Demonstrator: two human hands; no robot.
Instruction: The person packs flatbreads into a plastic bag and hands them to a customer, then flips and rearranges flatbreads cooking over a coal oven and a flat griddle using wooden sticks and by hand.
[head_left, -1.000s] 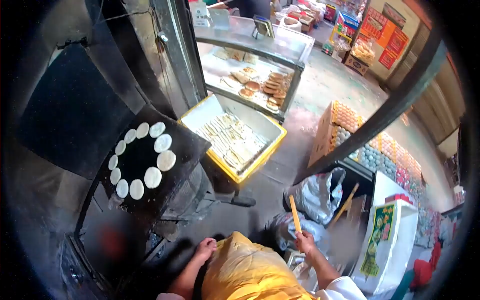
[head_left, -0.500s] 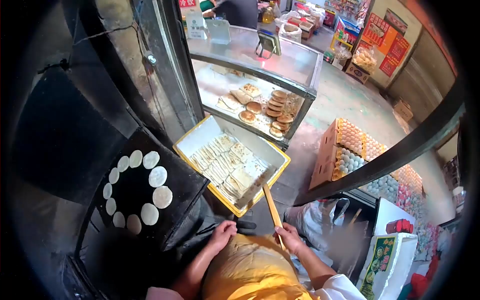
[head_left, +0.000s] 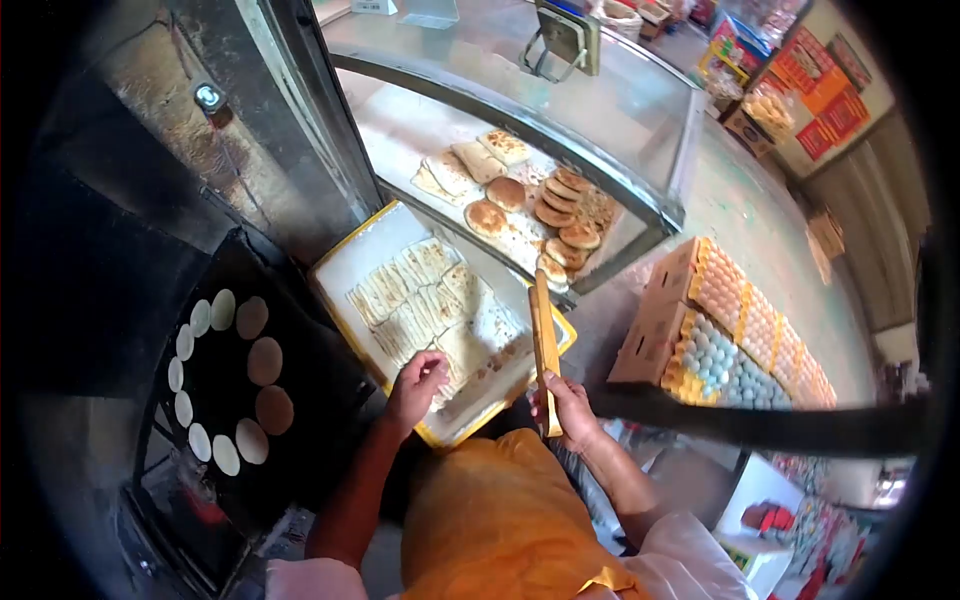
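Observation:
My right hand [head_left: 568, 408] grips a pair of wooden tongs [head_left: 544, 340] near their lower end. Their tips point away from me, over the right edge of a white tray with a yellow rim [head_left: 345, 243]. My left hand [head_left: 418, 385] is over the tray's near side with its fingers curled in, and I see nothing in them. Close to its fingertips lie rows of folded flatbread pieces [head_left: 408, 285], overlapping one another. Crumbs are scattered on the tray floor to their right.
Round dough discs [head_left: 265, 360] form a ring on a black griddle [head_left: 330, 385] at left. Behind the tray, a glass case [head_left: 560, 150] holds browned flatbreads [head_left: 486, 217]. Egg trays [head_left: 730, 290] on a carton stand right. A dark bar [head_left: 800, 430] crosses the right side.
My left hand has moved forward from my apron to over the tray. The tongs have swung more upright in my right hand. The view has moved closer to the tray and case.

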